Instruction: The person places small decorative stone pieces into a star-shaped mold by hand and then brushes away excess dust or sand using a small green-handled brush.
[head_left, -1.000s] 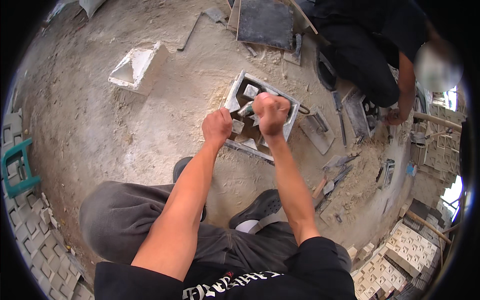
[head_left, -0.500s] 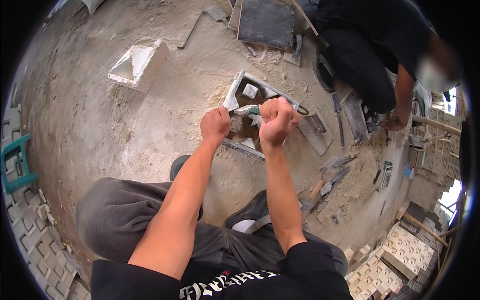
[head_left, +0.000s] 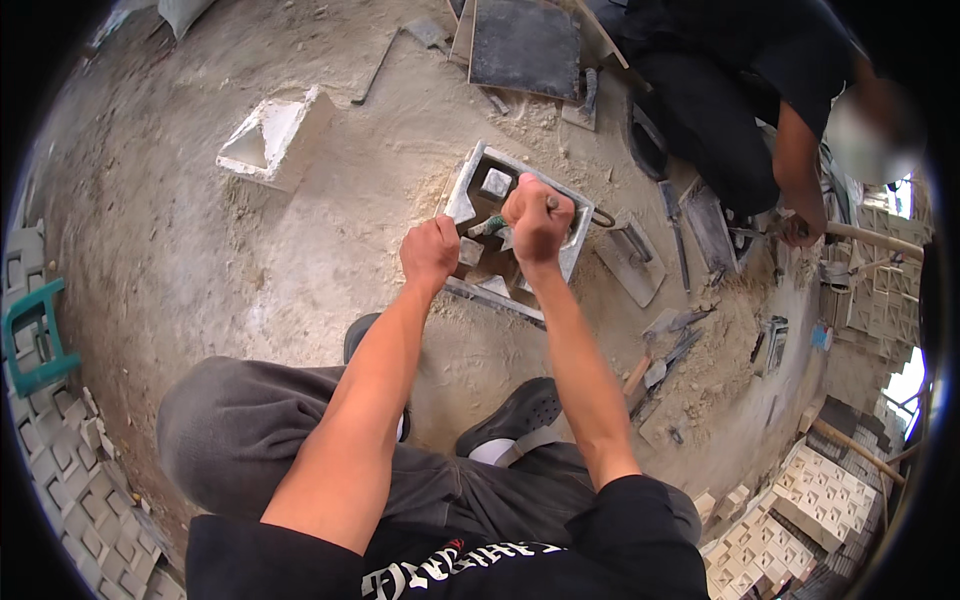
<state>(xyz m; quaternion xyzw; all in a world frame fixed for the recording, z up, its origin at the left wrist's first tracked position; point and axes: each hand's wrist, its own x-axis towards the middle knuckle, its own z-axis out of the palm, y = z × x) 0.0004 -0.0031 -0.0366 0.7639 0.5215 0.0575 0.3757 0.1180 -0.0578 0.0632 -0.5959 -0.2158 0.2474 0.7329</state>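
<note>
On the dusty ground before me lies a rectangular grey mould (head_left: 575,187), its hollow inside holding several pale square blocks. My left hand (head_left: 430,250) is closed over the mould's left rim. Above the mould's inside, my right hand (head_left: 540,218) is closed around a hand tool with a green-wrapped handle (head_left: 494,226). The tool's short working end points left, toward my left hand; its exact kind is partly hidden. A metal loop (head_left: 603,217) juts from the mould's right side.
A white hollow block (head_left: 285,135) stands at left. A flat trowel (head_left: 632,262) and a long dark tool (head_left: 676,235) lie at right. A co-worker (head_left: 715,90) crouches at upper right, one hand (head_left: 800,228) low. Patterned blocks (head_left: 825,490) are stacked at lower right; a green stool (head_left: 38,335) is far left.
My right hand has shifted slightly left and up over the mould and turned, bringing the tool along. My left hand stays on the rim.
</note>
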